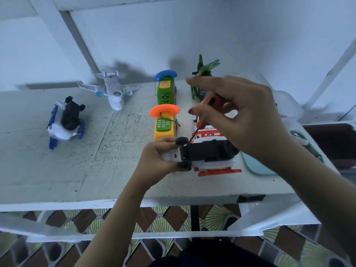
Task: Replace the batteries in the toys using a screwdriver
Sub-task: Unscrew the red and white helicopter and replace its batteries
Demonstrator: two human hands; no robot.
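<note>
Your left hand [156, 157] grips the upside-down toy car [208, 152]. Your right hand [250, 116] pinches the screwdriver [209, 100], its tip on the car's belly below your fingers. It looks like the unscrewing step, so next hold it straight and turn.

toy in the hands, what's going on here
The left hand grips a white toy vehicle, turned wheels-up at the table. The right hand holds an orange-handled screwdriver, its tip at the black underside near the wheels. A toy plane, a green toy phone, a yellow toy phone and a green helicopter sit on the table.
</note>
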